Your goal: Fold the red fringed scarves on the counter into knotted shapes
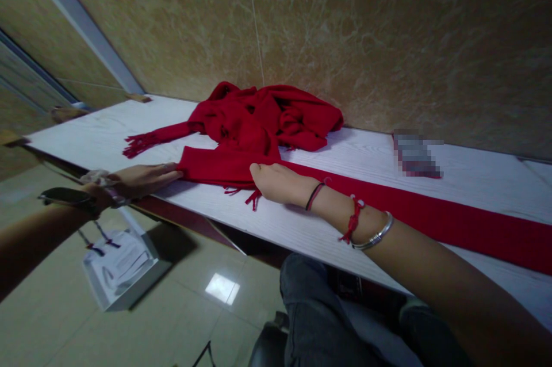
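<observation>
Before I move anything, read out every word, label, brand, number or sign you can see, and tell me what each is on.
No text can be read anywhere.
Pixelated item on the table: too blurred to read.
White bag on the floor: grey markings, no legible letters.
Red cloth: no lettering shows.

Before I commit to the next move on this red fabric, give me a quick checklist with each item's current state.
1. Left hand at the left end of the long flat red cloth strip: ok, its fingertips touch it.
2. Right hand gripping firmly: cannot tell; it is curled at the strip, fingers mostly hidden.
3. Thin red fringe tassels tucked in: not ok, they stick out over the white wood-grain table.
4. Crumpled red cloth pile apart from the strip: not ok, they meet.
5. Strip's right end flat: cannot tell, out of view.
6. Pixelated object apart from the strip: ok.
</observation>
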Action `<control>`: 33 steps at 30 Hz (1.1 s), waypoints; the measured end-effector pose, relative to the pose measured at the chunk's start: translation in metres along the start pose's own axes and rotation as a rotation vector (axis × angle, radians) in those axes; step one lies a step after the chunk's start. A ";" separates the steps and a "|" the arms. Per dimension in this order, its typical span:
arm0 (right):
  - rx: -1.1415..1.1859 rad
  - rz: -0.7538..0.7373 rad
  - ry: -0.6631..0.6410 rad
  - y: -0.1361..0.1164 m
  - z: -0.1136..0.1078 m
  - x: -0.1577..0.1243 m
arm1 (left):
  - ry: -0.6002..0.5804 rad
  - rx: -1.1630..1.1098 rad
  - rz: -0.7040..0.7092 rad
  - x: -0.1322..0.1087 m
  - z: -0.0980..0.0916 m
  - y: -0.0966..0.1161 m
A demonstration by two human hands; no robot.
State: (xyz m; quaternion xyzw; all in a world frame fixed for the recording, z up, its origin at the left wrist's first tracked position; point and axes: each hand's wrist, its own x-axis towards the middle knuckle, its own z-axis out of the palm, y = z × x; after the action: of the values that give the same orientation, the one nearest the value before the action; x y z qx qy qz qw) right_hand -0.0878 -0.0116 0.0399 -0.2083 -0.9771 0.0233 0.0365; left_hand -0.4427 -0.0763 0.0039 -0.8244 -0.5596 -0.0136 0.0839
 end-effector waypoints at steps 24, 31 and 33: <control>-0.203 -0.064 0.186 -0.002 0.030 -0.013 | 0.076 0.255 0.033 0.057 -0.042 0.061; -0.164 -0.054 0.183 -0.006 0.028 -0.007 | 0.048 0.143 0.245 0.059 -0.014 0.071; -0.139 -0.051 0.164 -0.008 0.024 -0.003 | 0.048 0.149 0.230 0.055 -0.013 0.069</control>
State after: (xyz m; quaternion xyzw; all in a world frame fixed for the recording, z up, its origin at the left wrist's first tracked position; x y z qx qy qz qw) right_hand -0.0907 -0.0207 0.0159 -0.1866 -0.9751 -0.0626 0.1025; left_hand -0.3574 -0.0526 0.0146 -0.8740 -0.4588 0.0180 0.1590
